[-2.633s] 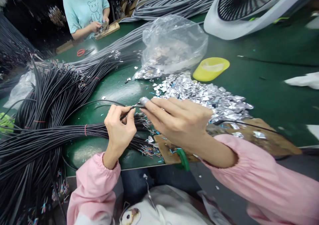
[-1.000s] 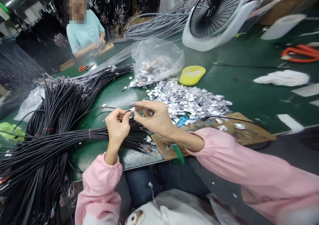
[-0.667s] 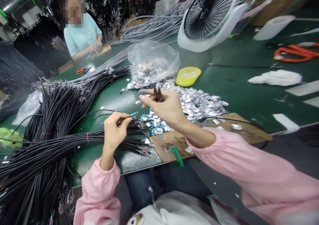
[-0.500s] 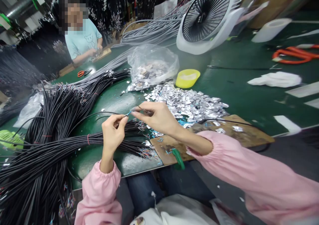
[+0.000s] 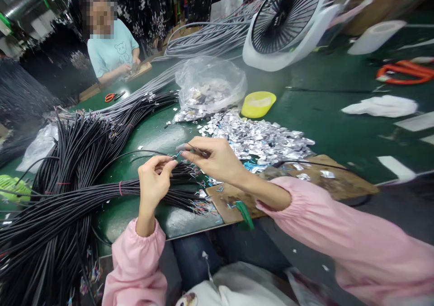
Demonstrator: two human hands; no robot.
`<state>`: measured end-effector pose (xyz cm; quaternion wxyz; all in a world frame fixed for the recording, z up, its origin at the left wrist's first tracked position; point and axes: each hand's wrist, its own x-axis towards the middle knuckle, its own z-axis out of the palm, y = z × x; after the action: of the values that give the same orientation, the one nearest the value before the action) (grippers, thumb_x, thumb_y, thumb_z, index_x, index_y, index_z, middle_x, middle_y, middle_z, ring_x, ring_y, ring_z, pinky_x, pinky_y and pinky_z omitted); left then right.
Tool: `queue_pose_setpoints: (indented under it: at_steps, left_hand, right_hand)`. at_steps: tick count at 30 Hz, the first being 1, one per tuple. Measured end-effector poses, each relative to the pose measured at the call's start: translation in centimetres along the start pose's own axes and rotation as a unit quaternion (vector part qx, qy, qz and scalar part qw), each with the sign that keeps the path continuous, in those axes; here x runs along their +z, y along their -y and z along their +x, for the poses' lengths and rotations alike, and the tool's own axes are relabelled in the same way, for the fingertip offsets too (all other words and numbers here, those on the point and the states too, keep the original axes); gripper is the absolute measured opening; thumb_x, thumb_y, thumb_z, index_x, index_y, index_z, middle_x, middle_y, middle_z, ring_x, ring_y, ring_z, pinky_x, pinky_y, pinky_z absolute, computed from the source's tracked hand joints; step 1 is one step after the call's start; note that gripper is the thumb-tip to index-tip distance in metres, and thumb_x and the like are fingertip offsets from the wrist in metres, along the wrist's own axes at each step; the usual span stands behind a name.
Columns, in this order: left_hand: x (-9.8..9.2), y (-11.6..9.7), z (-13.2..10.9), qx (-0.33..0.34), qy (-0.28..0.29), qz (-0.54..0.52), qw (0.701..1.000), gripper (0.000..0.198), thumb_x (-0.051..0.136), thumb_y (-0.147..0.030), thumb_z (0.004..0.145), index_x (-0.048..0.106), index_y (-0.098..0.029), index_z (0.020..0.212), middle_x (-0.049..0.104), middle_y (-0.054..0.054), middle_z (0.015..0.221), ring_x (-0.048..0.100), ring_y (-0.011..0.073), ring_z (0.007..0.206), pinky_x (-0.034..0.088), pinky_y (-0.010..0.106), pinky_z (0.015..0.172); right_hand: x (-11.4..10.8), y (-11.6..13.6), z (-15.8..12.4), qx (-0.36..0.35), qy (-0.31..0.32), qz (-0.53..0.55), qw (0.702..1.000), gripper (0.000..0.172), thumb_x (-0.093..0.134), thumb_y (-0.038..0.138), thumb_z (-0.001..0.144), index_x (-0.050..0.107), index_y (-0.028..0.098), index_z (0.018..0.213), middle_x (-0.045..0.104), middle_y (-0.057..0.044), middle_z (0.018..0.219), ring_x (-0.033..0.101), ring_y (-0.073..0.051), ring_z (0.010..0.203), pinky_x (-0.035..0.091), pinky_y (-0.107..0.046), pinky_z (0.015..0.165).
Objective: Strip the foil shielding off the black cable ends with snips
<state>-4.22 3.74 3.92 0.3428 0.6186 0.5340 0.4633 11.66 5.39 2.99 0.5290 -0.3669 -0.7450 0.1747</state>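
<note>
My left hand [image 5: 153, 179] pinches the end of a black cable [image 5: 144, 152] between thumb and fingers, above the table. Thin blue wires [image 5: 178, 154] stick out of that end towards the right. At these wires, my right hand [image 5: 219, 161] is closed, its thumb and index fingertip meeting on them. A slim dark metal tool [image 5: 200, 151] also lies in the right hand; its exact kind is hard to make out. Below my hands is a tied bundle of black cables [image 5: 132, 187] with bare coloured wire ends.
Silver foil scraps [image 5: 261, 136] are heaped beyond my right hand, near a clear plastic bag [image 5: 212, 77] and a yellow dish [image 5: 258, 105]. A wooden board [image 5: 325, 186] lies under my right forearm. A white fan [image 5: 271, 62] stands behind. Across the table sits a person [image 5: 113, 53].
The view has shifted slightly. Both hands keep nearly the same pose, with the right fingertips still at the blue wires, which now show at a slightly steeper angle.
</note>
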Motion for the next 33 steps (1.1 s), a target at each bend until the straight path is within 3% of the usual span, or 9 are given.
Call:
queue_pose_setpoints:
  at_steps: [8,14,16,19,21,23,25,30,33]
  left_hand:
    - [-0.2,-0.1,-0.1,0.018,0.049,0.015,0.998,0.022,0.055,-0.029,0.078,0.065,-0.015,0.065,0.061,0.000,0.056,0.054,0.0092,0.050,0.040,0.018,0.048]
    - [0.0,-0.1,-0.1,0.002,0.019,-0.009,1.000,0.016,0.062,-0.029,0.071,0.065,-0.015,0.063,0.057,-0.002,0.051,0.048,0.0073,0.044,0.036,0.018,0.044]
    - [0.1,-0.1,0.0,0.009,0.008,-0.029,1.000,0.014,0.066,-0.028,0.068,0.064,-0.015,0.062,0.056,-0.003,0.050,0.046,0.0065,0.042,0.035,0.017,0.042]
    - [0.0,-0.1,0.0,0.050,0.006,-0.052,0.997,0.013,0.069,-0.025,0.065,0.064,-0.015,0.061,0.055,-0.003,0.052,0.045,0.0062,0.044,0.035,0.017,0.043]
    - [-0.1,-0.2,0.0,0.086,0.000,-0.053,0.995,0.012,0.070,-0.023,0.065,0.063,-0.015,0.060,0.055,-0.003,0.054,0.047,0.0067,0.047,0.036,0.017,0.045]
    - [-0.1,-0.2,0.0,0.120,-0.016,-0.036,0.992,0.012,0.070,-0.020,0.067,0.062,-0.015,0.059,0.054,-0.003,0.056,0.047,0.0071,0.050,0.037,0.017,0.047]
    - [-0.1,-0.2,-0.1,0.153,-0.033,-0.005,0.988,0.012,0.069,-0.018,0.069,0.061,-0.016,0.061,0.054,-0.003,0.057,0.047,0.0072,0.051,0.037,0.018,0.048]
    - [0.1,-0.2,-0.5,0.242,-0.091,0.079,0.963,0.011,0.066,-0.013,0.074,0.060,-0.016,0.065,0.054,-0.004,0.059,0.046,0.0076,0.054,0.036,0.019,0.051]
    - [0.2,-0.3,-0.9,0.271,-0.143,0.107,0.946,0.011,0.065,-0.012,0.075,0.060,-0.017,0.067,0.051,-0.004,0.058,0.047,0.0083,0.057,0.037,0.020,0.054]
  right_hand:
    - [0.0,-0.6,-0.3,-0.087,0.004,-0.025,0.996,0.014,0.051,0.014,0.083,0.064,0.012,0.080,0.061,-0.005,0.068,0.054,-0.013,0.060,0.041,-0.023,0.055]
    - [0.3,0.5,0.0,0.082,0.001,0.083,0.993,0.012,0.055,0.023,0.073,0.062,0.013,0.069,0.054,0.000,0.059,0.044,-0.009,0.051,0.035,-0.023,0.049]
    - [0.4,0.6,0.2,0.178,0.011,0.168,0.970,0.015,0.057,0.028,0.069,0.060,0.014,0.064,0.050,0.002,0.053,0.039,-0.007,0.046,0.031,-0.022,0.045]
    - [0.3,0.7,0.6,0.327,0.076,0.319,0.886,0.020,0.062,0.034,0.061,0.057,0.014,0.061,0.046,0.005,0.047,0.029,-0.004,0.036,0.021,-0.021,0.036]
    - [0.2,0.8,0.7,0.381,0.113,0.389,0.832,0.025,0.067,0.036,0.058,0.055,0.015,0.059,0.045,0.006,0.044,0.023,-0.002,0.032,0.015,-0.021,0.034]
    - [0.0,1.1,0.7,0.388,0.121,0.417,0.813,0.031,0.070,0.041,0.058,0.052,0.015,0.057,0.045,0.006,0.044,0.021,-0.001,0.031,0.012,-0.020,0.034]
    - [-0.1,1.4,0.7,0.361,0.116,0.400,0.834,0.037,0.071,0.047,0.061,0.051,0.016,0.056,0.045,0.006,0.044,0.022,-0.001,0.031,0.013,-0.021,0.034]
    - [0.0,1.6,0.1,0.217,0.094,0.219,0.947,0.039,0.061,0.052,0.074,0.053,0.016,0.058,0.044,0.004,0.046,0.035,-0.007,0.042,0.026,-0.023,0.041]
    - [0.1,1.2,-0.3,0.165,0.033,0.134,0.977,0.033,0.052,0.048,0.082,0.059,0.015,0.082,0.055,-0.001,0.063,0.049,-0.012,0.056,0.038,-0.026,0.052]
